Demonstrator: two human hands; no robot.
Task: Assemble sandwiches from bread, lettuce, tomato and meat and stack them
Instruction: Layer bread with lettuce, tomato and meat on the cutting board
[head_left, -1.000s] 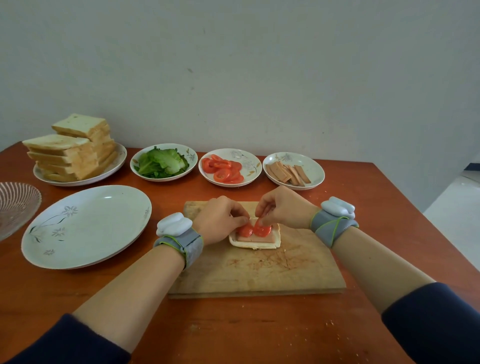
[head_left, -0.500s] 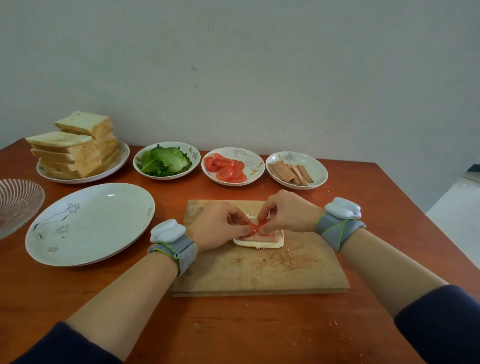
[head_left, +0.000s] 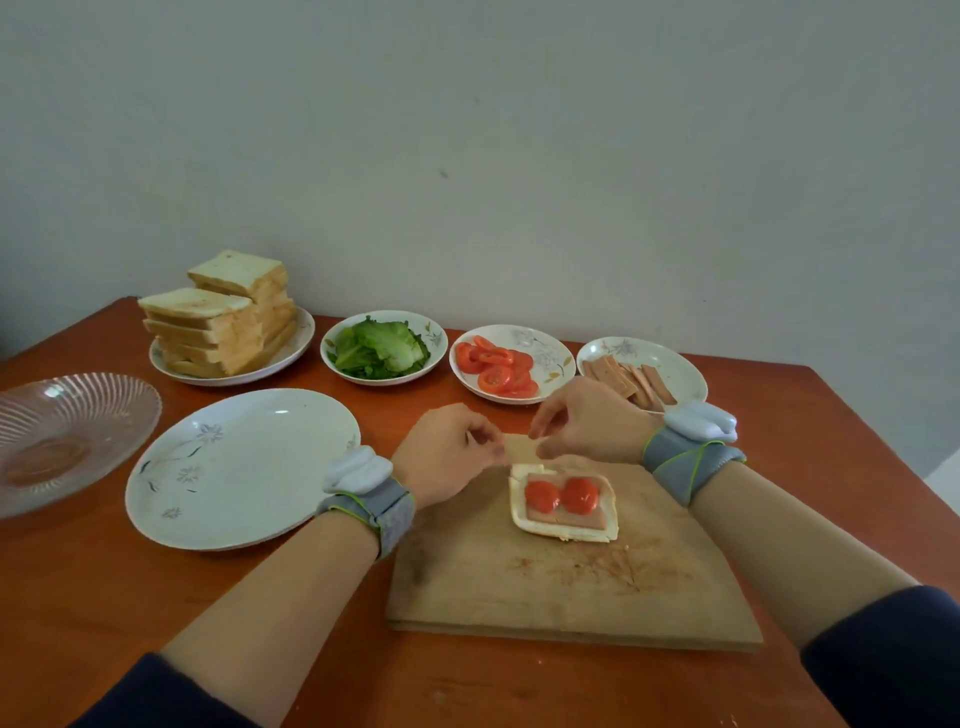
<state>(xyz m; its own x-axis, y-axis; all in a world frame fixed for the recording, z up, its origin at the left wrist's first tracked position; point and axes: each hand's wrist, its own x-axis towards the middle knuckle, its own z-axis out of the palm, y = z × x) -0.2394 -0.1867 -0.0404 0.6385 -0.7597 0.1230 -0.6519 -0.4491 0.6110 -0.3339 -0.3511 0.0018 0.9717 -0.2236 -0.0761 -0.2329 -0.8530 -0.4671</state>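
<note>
The sandwich (head_left: 566, 534) lay open on the board (head_left: 571, 587), nearer its far edge: a bread base, meat (head_left: 569, 518) on it, and two tomato rounds (head_left: 579, 494) side by side on top. Both hands hovered just beyond it. The left hand (head_left: 447, 457) had its fingers curled in, with thumb and forefinger tips together at the left edge of a pale slice (head_left: 522, 449) by the board's far edge. The right hand (head_left: 587, 421) had its fingers curled likewise, tips together above that slice's right corner. Whether either hand actually pinched the slice I could not tell.

By my reading the tomato layer was down and no lettuce was on yet. The lettuce (head_left: 382, 348) sat in its dish along the far edge of the worktop (head_left: 260, 613), between the bread stack (head_left: 223, 322) and the tomato dish (head_left: 545, 358). The step would go best with a flat leaf laid lightly, so the rounds, likely wet and slippery, did not skid off the meat. The top slice should then come down square, corners matched to the base, and be pressed gently with flat fingers. The big plate (head_left: 244, 467) left of the board looked the likely place to stack
</note>
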